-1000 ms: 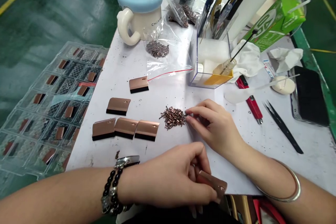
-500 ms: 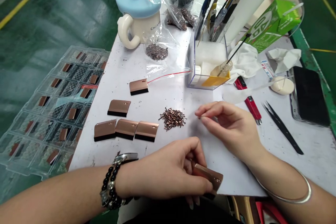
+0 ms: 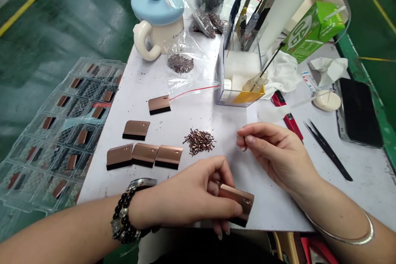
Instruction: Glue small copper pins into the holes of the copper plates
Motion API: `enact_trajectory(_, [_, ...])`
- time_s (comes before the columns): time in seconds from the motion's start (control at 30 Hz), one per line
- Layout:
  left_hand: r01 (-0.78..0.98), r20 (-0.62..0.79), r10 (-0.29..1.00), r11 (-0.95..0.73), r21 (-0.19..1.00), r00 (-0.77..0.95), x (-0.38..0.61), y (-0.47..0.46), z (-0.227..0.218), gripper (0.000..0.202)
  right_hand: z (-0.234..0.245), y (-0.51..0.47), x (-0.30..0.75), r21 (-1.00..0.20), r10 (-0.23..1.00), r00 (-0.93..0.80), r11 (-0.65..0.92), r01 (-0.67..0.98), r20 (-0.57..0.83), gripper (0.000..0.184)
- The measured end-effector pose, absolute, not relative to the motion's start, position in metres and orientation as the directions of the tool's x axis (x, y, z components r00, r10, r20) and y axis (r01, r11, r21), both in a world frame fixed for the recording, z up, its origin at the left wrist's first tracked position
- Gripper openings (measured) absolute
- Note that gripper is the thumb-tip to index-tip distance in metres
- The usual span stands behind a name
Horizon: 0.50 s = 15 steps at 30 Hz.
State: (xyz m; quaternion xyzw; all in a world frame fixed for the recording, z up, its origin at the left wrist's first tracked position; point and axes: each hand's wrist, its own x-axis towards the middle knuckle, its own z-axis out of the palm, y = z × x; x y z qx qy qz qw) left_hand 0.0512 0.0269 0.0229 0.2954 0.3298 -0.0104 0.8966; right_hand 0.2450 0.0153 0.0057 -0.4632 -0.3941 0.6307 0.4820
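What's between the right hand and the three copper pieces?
A little heap of tiny copper pins lies between the right hand and the three copper pieces, in the head view.

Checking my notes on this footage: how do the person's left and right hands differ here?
The left hand grips a copper-coloured plate with a black edge, while the right hand shows nothing clearly held, its fingertips pinched together. The left wrist wears a watch and a beaded bracelet; the right arm wears a metal bangle. Both hands are bare.
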Motion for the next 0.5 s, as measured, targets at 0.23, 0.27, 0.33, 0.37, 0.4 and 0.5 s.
enact_trajectory(0.23, [0.022,-0.545,0.39,0.799,0.601,0.742,0.0504,0.0308,0.0246,0.032,0.0102,0.0155,0.2443,-0.913,0.964,-0.129,-0.262,-0.313,-0.233,0.011])
enact_trajectory(0.27, [-0.005,-0.533,0.424,0.786,0.618,0.732,0.0504,0.0314,0.0253,0.03,0.0108,0.0154,0.244,-0.917,0.966,-0.123,-0.256,-0.307,-0.229,0.011])
enact_trajectory(0.33, [-0.04,-0.516,0.477,0.761,0.648,0.712,0.0504,0.0321,0.0265,0.026,0.0113,0.015,0.2435,-0.927,0.971,-0.12,-0.233,-0.295,-0.206,0.01])
enact_trajectory(0.37, [-0.046,-0.512,0.493,0.751,0.659,0.704,0.0504,0.0322,0.0269,0.025,0.0114,0.0148,0.2434,-0.933,0.974,-0.121,-0.219,-0.286,-0.191,0.009])
enact_trajectory(0.4, [-0.048,-0.511,0.504,0.743,0.667,0.696,0.0504,0.0322,0.0271,0.024,0.0115,0.0145,0.2435,-0.941,0.977,-0.12,-0.201,-0.273,-0.174,0.009])
enact_trajectory(0.5, [-0.074,-0.503,0.547,0.723,0.687,0.669,0.05,0.0315,0.0267,0.022,0.0127,0.0122,0.2449,-0.979,0.993,-0.057,-0.108,-0.175,-0.099,0.009])
